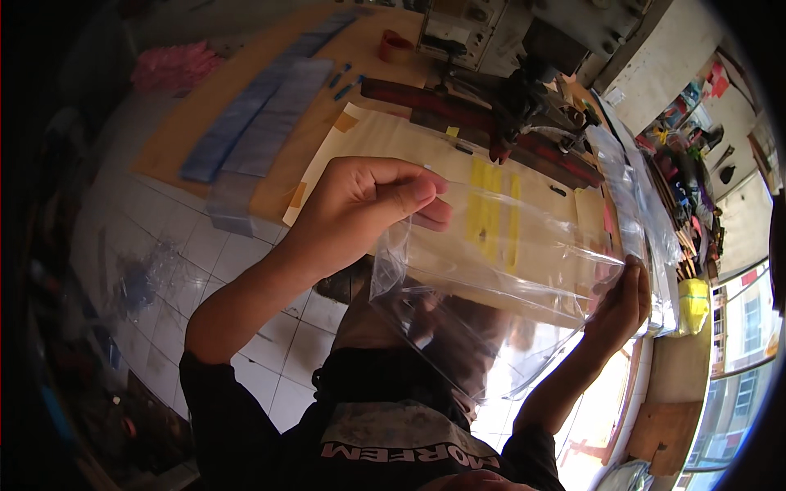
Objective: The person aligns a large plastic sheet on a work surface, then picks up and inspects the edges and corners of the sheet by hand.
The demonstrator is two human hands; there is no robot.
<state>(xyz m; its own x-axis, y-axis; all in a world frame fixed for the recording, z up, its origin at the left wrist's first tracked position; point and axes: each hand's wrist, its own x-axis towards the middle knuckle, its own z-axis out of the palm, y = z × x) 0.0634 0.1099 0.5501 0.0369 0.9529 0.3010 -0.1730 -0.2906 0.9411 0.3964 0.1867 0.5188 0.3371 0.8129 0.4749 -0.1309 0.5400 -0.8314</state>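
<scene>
A clear plastic bag (491, 295) is stretched between my two hands in front of my body. The bag is see-through and glossy, with creases and edge lines across it. At its upper left corner my left hand (372, 196) is closed, thumb pressed against the fingers. My right hand (621, 307) grips the bag's right edge, its fingers partly hidden behind the plastic. Beyond the bag lies a cream work board (393, 139) with yellow tape strips (485, 209), seen partly through the plastic.
A press machine (524, 98) with a long dark red bar (434, 102) stands over the far side of the board. Blue plastic strips (270, 114) lie on the wooden table at left. A red tape roll (396, 46) sits behind. Clear sheets (626, 188) hang at right.
</scene>
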